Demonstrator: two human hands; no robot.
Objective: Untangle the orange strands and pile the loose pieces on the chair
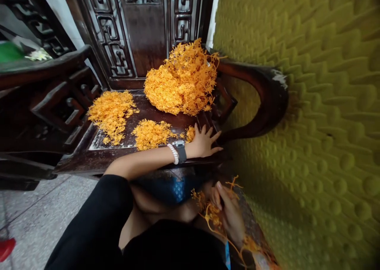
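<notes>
Dark, glossy carved wood makes a broad chair seat in the middle of the frame, beside an olive-yellow wall with raised scale pattern on the right. At lower centre-right, the bunch of thin orange curly strands is held in the right hand, whose fingers are curled together on it. Above, the left hand has its fingers spread apart, palm down at the seat's front edge. Its outermost finger is beside a small orange cluster; whether they touch, I cannot tell.

I judge the step in hand to be gathering or sorting the strands; picking from the cluster would call for the left fingers to bend and draw together. Farther out lie the middle orange heap, the left orange heap and the large orange mound, with a strip of bare wood between.

On the right, the curved dark armrest and the wall limit movement; more room opens toward the lower left, over the speckled grey floor.
</notes>
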